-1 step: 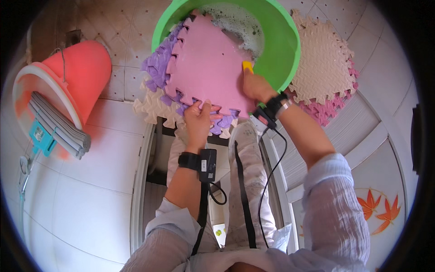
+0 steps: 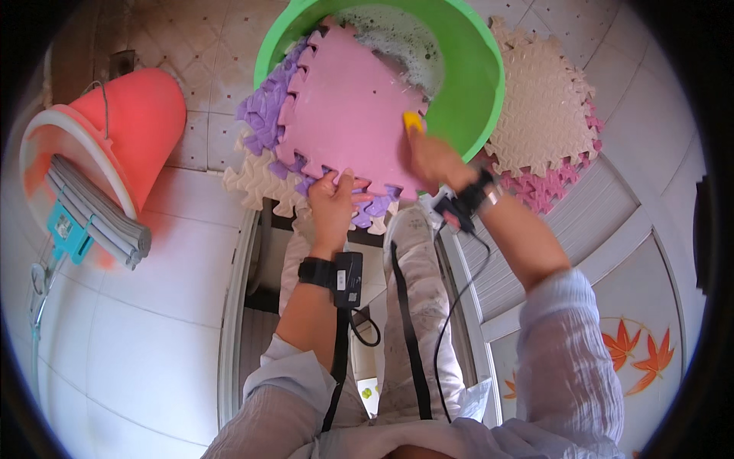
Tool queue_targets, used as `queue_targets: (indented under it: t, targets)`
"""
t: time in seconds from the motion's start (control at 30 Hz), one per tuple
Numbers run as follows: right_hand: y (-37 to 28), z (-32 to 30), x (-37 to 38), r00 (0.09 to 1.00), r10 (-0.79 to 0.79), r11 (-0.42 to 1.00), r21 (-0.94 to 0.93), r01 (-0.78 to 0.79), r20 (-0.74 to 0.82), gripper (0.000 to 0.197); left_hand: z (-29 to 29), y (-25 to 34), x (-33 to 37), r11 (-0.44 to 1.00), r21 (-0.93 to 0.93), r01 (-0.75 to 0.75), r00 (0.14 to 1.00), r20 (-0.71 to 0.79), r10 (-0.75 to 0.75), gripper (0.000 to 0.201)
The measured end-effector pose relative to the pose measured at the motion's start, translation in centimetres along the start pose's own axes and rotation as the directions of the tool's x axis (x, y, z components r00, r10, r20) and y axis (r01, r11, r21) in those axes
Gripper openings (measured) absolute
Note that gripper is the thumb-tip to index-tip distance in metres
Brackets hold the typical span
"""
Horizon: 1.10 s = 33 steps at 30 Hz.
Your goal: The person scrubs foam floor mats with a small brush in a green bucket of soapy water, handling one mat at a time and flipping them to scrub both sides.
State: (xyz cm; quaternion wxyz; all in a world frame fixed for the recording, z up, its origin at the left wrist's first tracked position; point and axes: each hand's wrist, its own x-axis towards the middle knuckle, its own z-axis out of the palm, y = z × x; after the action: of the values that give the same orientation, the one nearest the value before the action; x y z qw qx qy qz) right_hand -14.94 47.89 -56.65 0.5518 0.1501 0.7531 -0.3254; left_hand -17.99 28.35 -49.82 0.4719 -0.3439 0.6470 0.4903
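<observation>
2 hands on the job: left hand (image 2: 336,200) pinches the pink mat (image 2: 348,115) steady, right hand (image 2: 432,157) grips a yellow scrubber (image 2: 414,122); firm, even strokes over the green basin (image 2: 474,84) seem best.

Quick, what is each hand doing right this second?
Left hand: closed on the lower edge of the pink foam mat.
Right hand: closed on a small yellow thing, pressed against the mat.

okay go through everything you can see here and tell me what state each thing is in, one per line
pink foam mat: tilted over the basin, held
green basin: upright, suds inside
yellow scrubber: pressed on the pink mat
left hand: gripping the mat's lower edge
right hand: closed on the scrubber
red bucket: lying on its side
beige mat: flat on the floor
</observation>
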Motion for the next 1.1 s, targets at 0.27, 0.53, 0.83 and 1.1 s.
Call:
queue_targets:
  t: [0.27,0.53,0.83,1.1]
  targets:
    - [-0.1,-1.6,0.4,0.996,0.074,0.987,-0.145,-0.066,0.049,0.048,0.6,1.1,-0.2,0.999,-0.040,0.023,1.000,-0.009,-0.023,0.024]
    - [4.4,-0.1,5.0,0.987,0.154,0.979,-0.124,-0.159,-0.048,0.033,0.6,0.2,0.5,0.999,-0.034,0.013,0.999,0.033,-0.012,0.027]
    - [0.2,0.0,-2.0,0.999,0.032,0.992,-0.123,-0.030,0.015,0.049,0.9,0.6,0.2,0.998,-0.063,0.010,1.000,0.019,-0.009,0.026]
    - [-0.1,0.9,3.4,0.982,-0.043,0.999,-0.028,0.039,-0.183,0.040,0.5,0.0,0.4,1.000,-0.008,0.015,1.000,-0.003,-0.015,0.024]
